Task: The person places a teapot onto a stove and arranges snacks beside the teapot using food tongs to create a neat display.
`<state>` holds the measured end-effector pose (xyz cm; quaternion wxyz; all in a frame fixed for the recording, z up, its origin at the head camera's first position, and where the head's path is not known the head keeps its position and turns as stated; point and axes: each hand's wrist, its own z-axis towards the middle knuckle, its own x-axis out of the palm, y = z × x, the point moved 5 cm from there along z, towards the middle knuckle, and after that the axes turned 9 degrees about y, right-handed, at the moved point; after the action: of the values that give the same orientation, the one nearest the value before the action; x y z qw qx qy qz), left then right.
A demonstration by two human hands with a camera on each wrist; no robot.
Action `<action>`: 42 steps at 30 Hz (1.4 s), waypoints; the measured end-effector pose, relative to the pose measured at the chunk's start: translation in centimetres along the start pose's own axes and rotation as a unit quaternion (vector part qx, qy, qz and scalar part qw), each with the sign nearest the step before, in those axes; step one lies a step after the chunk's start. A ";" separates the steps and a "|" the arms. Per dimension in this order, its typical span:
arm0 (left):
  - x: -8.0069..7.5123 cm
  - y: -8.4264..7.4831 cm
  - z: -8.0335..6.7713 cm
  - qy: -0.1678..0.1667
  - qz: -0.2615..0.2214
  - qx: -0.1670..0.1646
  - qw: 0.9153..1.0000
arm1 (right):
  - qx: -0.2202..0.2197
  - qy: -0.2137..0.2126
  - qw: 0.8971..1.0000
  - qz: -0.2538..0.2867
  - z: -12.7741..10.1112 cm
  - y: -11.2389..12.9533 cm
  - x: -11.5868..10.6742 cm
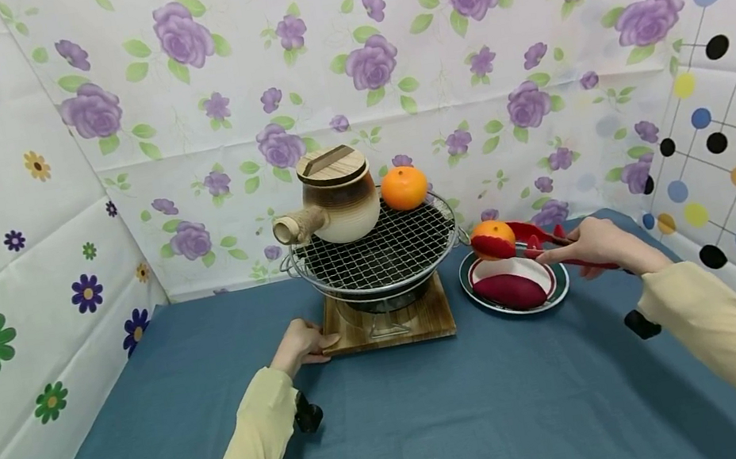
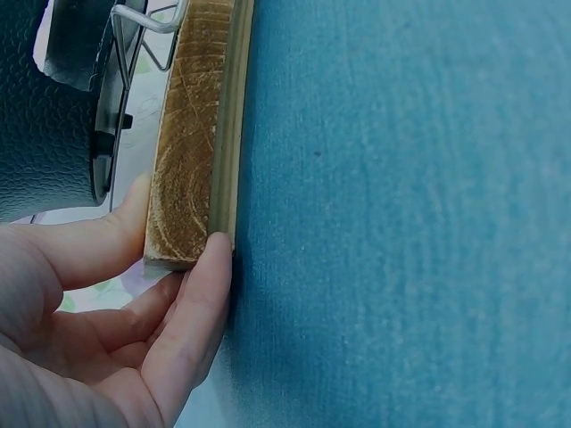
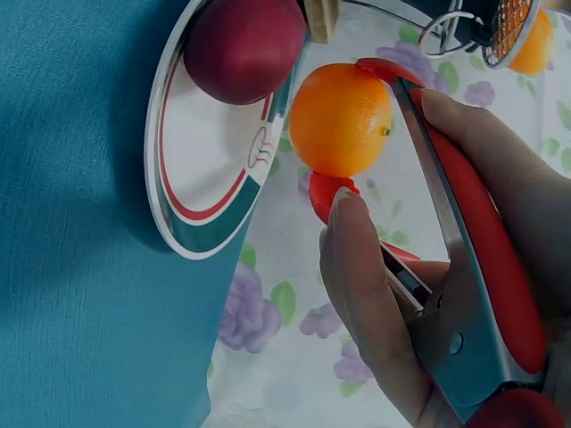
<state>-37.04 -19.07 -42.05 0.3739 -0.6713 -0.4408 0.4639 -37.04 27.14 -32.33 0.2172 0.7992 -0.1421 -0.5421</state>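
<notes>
My right hand (image 1: 597,243) grips a pair of red-and-metal tongs (image 3: 477,241), thumb on one arm and fingers on the other. Between the tongs' red tips is an orange (image 3: 340,119), held above the back of a plate (image 1: 562,293). On that plate, white with a green and red rim, lies a smooth dark-red oblong thing (image 1: 510,292) like a sweet potato. My left hand (image 1: 301,342) pinches the front left corner of a wooden board (image 2: 189,134), thumb on its top and fingers at its lower edge. A round grill (image 1: 373,261) stands on the board.
On the grill's mesh sit a clay pot (image 1: 351,212) with a wooden lid, its side handle pointing left, and a second orange (image 1: 404,188). A blue cloth (image 1: 441,418) covers the table. Patterned sheets (image 1: 314,69) close off the back and both sides.
</notes>
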 end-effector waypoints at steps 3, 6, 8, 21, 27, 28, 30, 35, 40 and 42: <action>0.0 0.1 0.1 0.002 -0.001 -0.003 1.000 | 0.002 -0.002 1.000 0.002 -0.2 -0.1 -0.2; 0.0 0.0 0.2 0.001 0.002 -0.002 1.000 | 0.008 -0.005 1.000 0.013 -0.5 -0.4 -0.3; 0.0 0.0 0.2 0.000 0.004 -0.003 1.000 | 0.011 -0.007 1.000 0.021 -0.6 -0.5 -0.4; 0.0 0.4 0.3 -0.003 0.006 -0.014 1.000 | 0.007 -0.013 0.999 0.039 -1.7 -0.9 -1.3; -0.4 1.1 1.3 0.009 -0.003 -0.001 1.000 | 0.007 -0.022 0.999 0.032 -2.3 -0.8 -2.0; -0.4 1.0 1.2 0.009 -0.004 -0.001 1.000 | 0.009 -0.024 0.999 0.033 -2.4 -0.7 -2.1; -0.1 0.2 0.4 -0.004 0.004 -0.019 1.000 | 0.009 -0.024 0.999 0.038 -2.5 -0.6 -2.3; 0.0 0.1 0.3 -0.007 0.003 -0.016 1.000 | 0.003 -0.028 0.999 0.040 -2.8 -0.5 -2.6; 0.0 0.1 0.1 -0.005 0.006 -0.016 1.000 | -0.007 -0.035 0.998 0.045 -3.3 -0.1 -2.8; 0.0 0.2 0.2 -0.005 0.004 -0.017 1.000 | -0.007 -0.039 0.998 0.046 -3.4 -0.1 -2.8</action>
<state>-37.19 -19.14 -42.28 0.3582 -0.6768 -0.4477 0.4617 -34.95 29.16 -28.99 0.2416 0.7686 -0.1830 -0.5633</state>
